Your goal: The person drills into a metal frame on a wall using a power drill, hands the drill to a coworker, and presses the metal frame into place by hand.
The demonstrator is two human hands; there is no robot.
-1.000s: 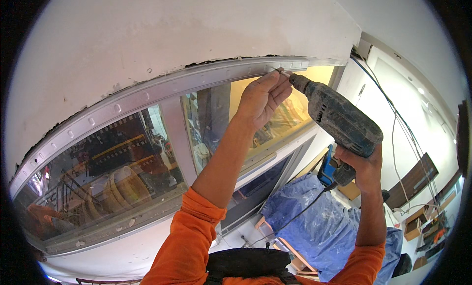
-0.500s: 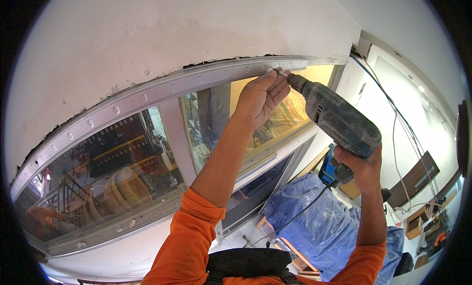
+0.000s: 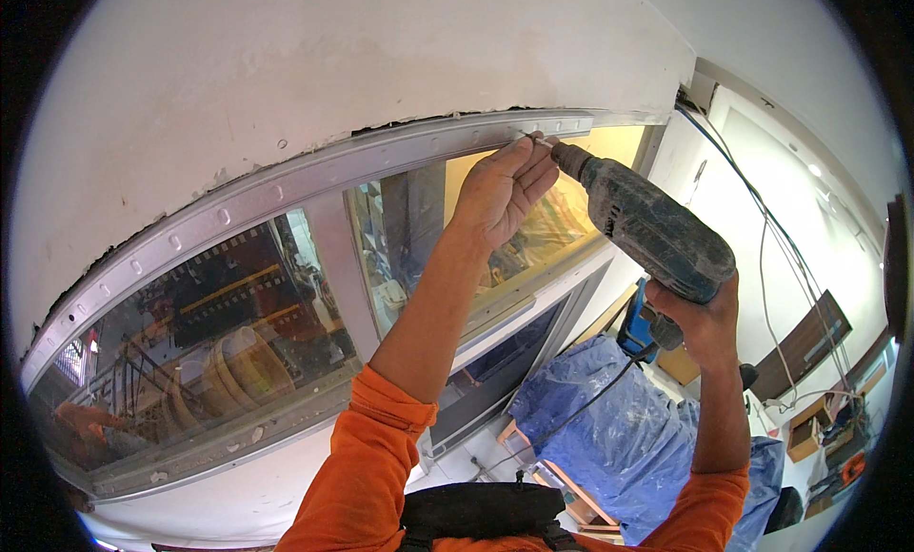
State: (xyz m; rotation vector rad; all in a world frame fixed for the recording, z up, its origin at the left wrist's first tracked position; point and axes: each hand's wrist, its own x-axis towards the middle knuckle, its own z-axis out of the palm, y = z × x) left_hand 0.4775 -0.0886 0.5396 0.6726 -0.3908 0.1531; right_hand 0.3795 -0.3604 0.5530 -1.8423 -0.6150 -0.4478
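My right hand grips the handle of a dusty dark power drill. The drill slants up and left, its chuck close to the fingers of my left hand. A thin metal bit runs from the chuck to those fingertips. There my left thumb and index finger pinch something slim, too small to name, against the face of a silver metal channel. The other left fingers are half curled. The channel has a row of oval dimples and runs along the top of a window frame.
Above the channel is a chipped white wall. Glass panes sit below it. A blue plastic sheet covers things at the lower right, crossed by the drill's black cord. Loose cables hang beside a white door at the right.
The drill has shifted very slightly left, its chuck a little closer to my left fingers. My left hand stays in nearly the same place at the channel.
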